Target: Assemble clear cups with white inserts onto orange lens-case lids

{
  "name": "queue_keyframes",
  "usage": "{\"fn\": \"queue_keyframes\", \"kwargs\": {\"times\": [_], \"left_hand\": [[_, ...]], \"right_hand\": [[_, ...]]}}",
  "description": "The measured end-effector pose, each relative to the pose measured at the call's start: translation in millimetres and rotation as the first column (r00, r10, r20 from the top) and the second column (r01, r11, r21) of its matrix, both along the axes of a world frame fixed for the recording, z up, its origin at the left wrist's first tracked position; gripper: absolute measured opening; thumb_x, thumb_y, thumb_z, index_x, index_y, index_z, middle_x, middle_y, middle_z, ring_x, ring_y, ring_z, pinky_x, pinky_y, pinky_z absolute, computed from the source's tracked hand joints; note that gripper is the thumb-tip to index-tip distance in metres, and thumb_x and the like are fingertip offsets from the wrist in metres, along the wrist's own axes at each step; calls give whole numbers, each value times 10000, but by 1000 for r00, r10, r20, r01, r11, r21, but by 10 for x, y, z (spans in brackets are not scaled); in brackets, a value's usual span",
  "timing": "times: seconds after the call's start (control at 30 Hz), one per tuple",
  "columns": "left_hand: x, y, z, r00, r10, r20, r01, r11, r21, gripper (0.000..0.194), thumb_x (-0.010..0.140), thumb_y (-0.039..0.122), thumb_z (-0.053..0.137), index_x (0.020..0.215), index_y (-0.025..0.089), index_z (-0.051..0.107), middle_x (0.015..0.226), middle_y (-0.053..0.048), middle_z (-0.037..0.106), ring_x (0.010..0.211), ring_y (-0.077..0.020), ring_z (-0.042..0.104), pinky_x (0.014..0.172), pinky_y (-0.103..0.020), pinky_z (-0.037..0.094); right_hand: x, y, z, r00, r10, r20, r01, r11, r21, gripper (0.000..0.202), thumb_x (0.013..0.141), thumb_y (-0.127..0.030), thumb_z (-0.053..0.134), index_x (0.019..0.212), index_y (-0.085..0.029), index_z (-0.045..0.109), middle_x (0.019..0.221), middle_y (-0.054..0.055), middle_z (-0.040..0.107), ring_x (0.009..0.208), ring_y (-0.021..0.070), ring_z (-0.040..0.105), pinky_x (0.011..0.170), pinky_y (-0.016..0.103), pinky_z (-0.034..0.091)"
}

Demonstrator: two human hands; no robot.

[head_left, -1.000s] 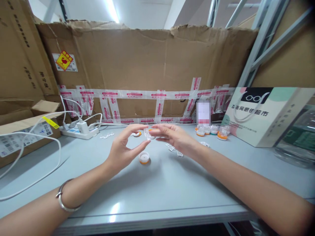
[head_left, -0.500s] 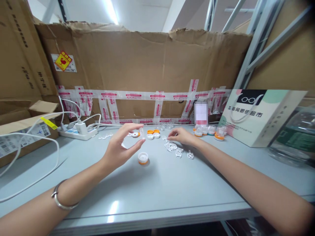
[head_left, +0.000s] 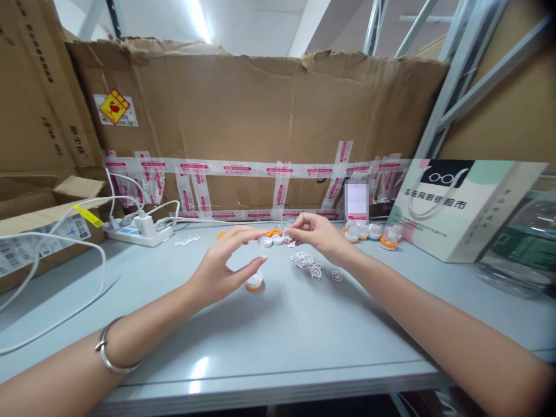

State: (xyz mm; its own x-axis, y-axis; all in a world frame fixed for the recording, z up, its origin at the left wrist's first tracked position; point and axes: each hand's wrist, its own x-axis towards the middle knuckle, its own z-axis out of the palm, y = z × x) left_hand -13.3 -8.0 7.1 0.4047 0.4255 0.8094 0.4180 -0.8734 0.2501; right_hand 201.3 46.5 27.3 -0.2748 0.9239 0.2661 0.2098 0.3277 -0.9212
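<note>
My left hand [head_left: 221, 266] is raised over the table, thumb and fingers curved around a small clear plastic piece [head_left: 262, 247] that is hard to see. Between the thumb and forefinger of my right hand [head_left: 319, 234] is a small white part [head_left: 287, 236]. Just beyond my left thumb, a round white cap with an orange base [head_left: 254, 281] sits on the table. Several white openwork pieces [head_left: 316, 271] lie below my right hand. White and orange round caps [head_left: 277, 239] stand behind, between the hands.
A power strip [head_left: 139, 233] with white cables is at the left, beside an open carton [head_left: 39, 249]. Clear and orange containers [head_left: 388, 238], a paper bag [head_left: 443, 214] and a large bottle [head_left: 521, 249] stand at the right. A big cardboard sheet [head_left: 260, 116] closes off the back.
My right hand has lifted from the white pieces and moved left, now with one in its fingertips. My left hand has shifted slightly right, closer to it.
</note>
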Motion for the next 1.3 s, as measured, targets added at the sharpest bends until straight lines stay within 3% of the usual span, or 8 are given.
{"fn": "queue_keyframes", "kwargs": {"times": [0.13,0.23,0.57,0.87,1.03,1.3], "left_hand": [[24,0,-46,996,-26,-88,29,999,32,453,805,166,574,1233,252,450,1087,-66,608,980,-178,550,830,-356,467],[25,12,-71,996,16,-88,-13,999,31,461,805,192,577,1241,245,434,1090,-71,613,972,-183,562,830,-360,469],[11,21,-24,998,55,8,-55,998,27,411,789,194,605,1179,215,475,1096,-56,617,948,-146,580,818,-285,474],[9,61,-57,989,-74,130,86,993,-84,390,812,145,564,1184,237,490,1127,-74,594,1017,-183,552,837,-332,472],[19,56,-59,986,-22,166,27,999,-24,401,790,137,593,1167,239,503,1113,-78,605,1004,-198,558,822,-356,472],[46,6,20,999,18,37,-23,992,127,375,772,132,619,1125,231,539,1034,-59,630,976,-180,573,848,-354,478]], "right_hand": [[-187,-243,42,980,137,-145,-150,986,-77,275,652,-291,718,669,-176,468,648,7,674,654,129,650,639,264,476],[-240,-298,10,952,194,-237,-225,968,-112,268,654,-306,723,676,-172,492,683,4,678,683,123,648,680,277,491],[-284,-353,21,847,208,-490,-348,913,-213,222,595,-218,771,731,-179,601,813,-4,688,839,118,634,894,315,452],[-282,-404,33,844,161,-511,-312,923,-225,223,618,-252,760,796,-201,637,802,-14,659,767,92,600,842,276,451],[-289,-418,34,846,177,-504,-310,930,-195,194,635,-241,745,803,-199,657,806,-6,661,757,97,595,857,291,445],[-323,-428,-21,849,234,-474,-348,923,-167,183,637,-270,749,798,-207,686,768,-7,659,754,101,593,847,294,443]]}}
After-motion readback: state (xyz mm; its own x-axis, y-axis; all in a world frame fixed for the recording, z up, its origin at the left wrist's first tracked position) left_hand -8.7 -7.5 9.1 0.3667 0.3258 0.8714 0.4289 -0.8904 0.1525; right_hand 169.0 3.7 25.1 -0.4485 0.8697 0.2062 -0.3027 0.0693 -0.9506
